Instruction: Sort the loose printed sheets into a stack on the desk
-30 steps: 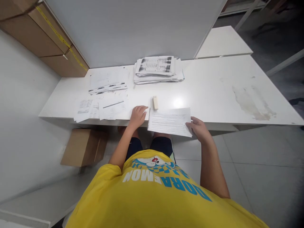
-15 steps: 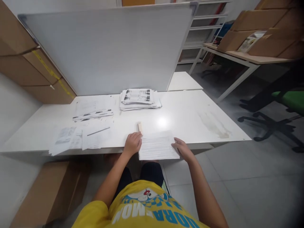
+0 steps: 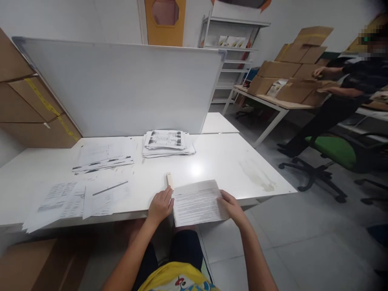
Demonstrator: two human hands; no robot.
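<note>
My left hand (image 3: 160,206) and my right hand (image 3: 230,205) grip the two side edges of a printed sheaf of paper (image 3: 196,202) at the near edge of the white table (image 3: 230,161). The sheaf's far edge is lifted a little off the table. A small cream stapler (image 3: 169,179) lies just beyond my left hand. A thick stack of printed sheets (image 3: 168,143) sits at the back of the table, with a thinner stack (image 3: 104,158) to its left. Loose sheets (image 3: 79,198) lie at the front left.
A whiteboard (image 3: 121,87) stands along the table's back edge. Cardboard boxes (image 3: 27,105) are stacked at the left, another box (image 3: 39,262) sits under the table. At the right a person (image 3: 345,89) handles boxes on a second table, beside green office chairs (image 3: 333,151).
The camera has tilted up, so the room beyond the whiteboard now shows. My hands have closed in on the sheaf's sides and its far edge has risen slightly.
</note>
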